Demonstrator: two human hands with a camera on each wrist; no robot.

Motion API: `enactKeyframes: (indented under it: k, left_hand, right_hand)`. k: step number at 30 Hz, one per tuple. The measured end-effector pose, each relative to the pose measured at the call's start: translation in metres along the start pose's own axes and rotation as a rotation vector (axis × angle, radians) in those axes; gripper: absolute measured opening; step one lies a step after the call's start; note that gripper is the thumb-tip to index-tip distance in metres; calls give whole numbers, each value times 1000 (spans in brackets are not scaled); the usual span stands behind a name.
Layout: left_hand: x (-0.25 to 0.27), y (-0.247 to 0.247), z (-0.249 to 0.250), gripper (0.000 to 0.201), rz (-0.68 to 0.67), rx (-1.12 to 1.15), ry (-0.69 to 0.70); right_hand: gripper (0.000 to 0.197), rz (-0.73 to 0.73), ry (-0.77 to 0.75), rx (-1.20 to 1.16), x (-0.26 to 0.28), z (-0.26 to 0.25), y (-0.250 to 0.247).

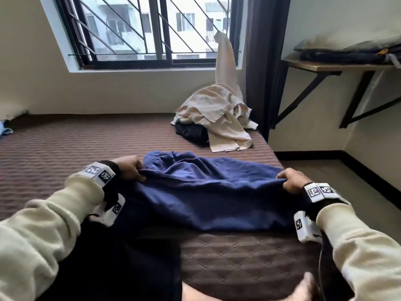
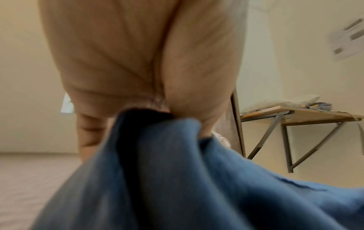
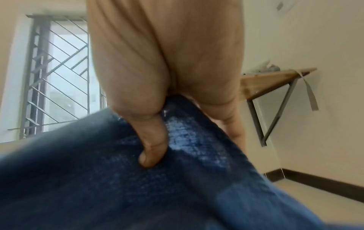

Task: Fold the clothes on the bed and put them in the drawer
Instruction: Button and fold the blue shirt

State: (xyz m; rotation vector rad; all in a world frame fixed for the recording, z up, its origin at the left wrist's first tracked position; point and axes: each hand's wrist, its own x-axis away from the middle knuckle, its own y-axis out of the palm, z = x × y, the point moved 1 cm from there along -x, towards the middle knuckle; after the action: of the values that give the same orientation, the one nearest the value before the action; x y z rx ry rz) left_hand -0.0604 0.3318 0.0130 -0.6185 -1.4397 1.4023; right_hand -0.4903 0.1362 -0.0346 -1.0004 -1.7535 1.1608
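A dark blue garment point(image 1: 208, 192) lies spread across the near end of the bed point(image 1: 65, 144), part of it hanging over the front edge. My left hand point(image 1: 132, 168) grips its left edge, fingers curled round a fold of cloth point(image 2: 157, 155). My right hand point(image 1: 290, 180) pinches the right edge near the bed's side, the thumb pressed into the blue fabric point(image 3: 177, 171). Both hands hold the cloth stretched between them, slightly raised off the mattress. No drawer shows in any view.
A heap of cream and dark clothes point(image 1: 217, 118) sits at the far right corner of the bed, one piece draped up to the window grille point(image 1: 152, 31). A wall-mounted shelf point(image 1: 338, 66) with folded items stands right of the bed. Floor lies to the right.
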Motion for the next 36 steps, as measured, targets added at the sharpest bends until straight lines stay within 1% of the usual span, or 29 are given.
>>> enactKeyframes:
  k: [1, 2, 4, 5, 7, 8, 9, 11, 12, 13, 14, 15, 16, 17, 18, 19, 21, 22, 26, 28, 30, 32, 33, 35, 36]
  left_hand:
    - [-5, 7, -1, 21, 20, 28, -16]
    - [-10, 14, -1, 20, 18, 85, -21]
    - [-19, 29, 1, 10, -71, 273, -26]
    - [-22, 36, 4, 13, -114, 334, -15]
    - [-28, 49, 12, 26, -184, 377, 17]
    - [-31, 53, 17, 25, -195, 358, 28]
    - [-33, 56, 21, 20, -190, 325, 34]
    - [-39, 57, 25, 3, -133, 304, 32]
    - [-42, 56, 24, 5, -101, 311, 36]
    - [-46, 55, 21, 10, -74, 327, 37]
    - [-49, 54, 18, 13, -51, 356, 29]
    - [-50, 53, 16, 14, -28, 371, 23]
    - [-51, 52, 14, 14, -10, 370, 9]
    - [-51, 51, 11, 14, 9, 371, -8]
    - [-51, 51, 9, 12, 27, 379, -25]
    - [-51, 51, 6, 10, 46, 394, -32]
    - [-53, 53, 0, 18, 88, 431, -31]
    - [-54, 54, -2, 21, 112, 450, -25]
    - [-55, 64, -2, 26, 143, 479, -11]
    - [-54, 66, 0, 27, 144, 469, -15]
    - [-51, 65, 3, 27, 136, 450, -3]
    - [-48, 61, 5, 25, 109, 440, 29]
    - [-44, 57, 7, 24, 89, 439, 49]
    - [-41, 46, 7, 23, 32, 473, 84]
    - [-41, 41, 6, 25, -3, 514, 98]
  right_hand:
    - [33, -37, -12, 0, -2, -1, 10]
    - [25, -85, -18, -10, -5, -1, 19]
    - [8, -131, 14, -48, -10, -2, 34]
    - [6, -119, 39, -39, -14, -1, 41]
    - [20, -72, 97, -15, -18, -1, 48]
    - [21, -54, 108, -28, -19, -2, 47]
    - [20, -51, 107, -31, -21, -2, 46]
    - [17, -76, 100, -46, -25, -1, 43]
    - [16, -116, 78, -60, -26, -2, 40]
    - [22, -157, 60, -95, -28, -5, 38]
    - [28, -166, 64, -104, -31, -7, 38]
    - [25, -132, 67, -106, -33, -10, 39]
    - [16, -69, 86, -60, -34, -13, 38]
    - [12, 7, 111, -11, -36, -13, 39]
    - [20, 49, 147, 33, -39, -10, 41]
    - [26, 39, 176, 68, -40, -7, 44]
    - [28, -25, 212, 74, -39, -2, 50]
    - [27, -20, 216, 60, -39, 0, 51]
    - [28, 143, 276, 45, -37, 0, 54]
    - [29, 184, 275, 20, -33, -3, 55]
    - [28, 189, 267, -38, -29, -4, 52]
    - [21, 183, 240, -157, -28, -1, 49]
    - [19, 164, 201, -268, -28, 0, 48]
    - [29, 94, 117, -538, -26, 1, 44]
    - [32, 60, 105, -693, -24, -1, 39]
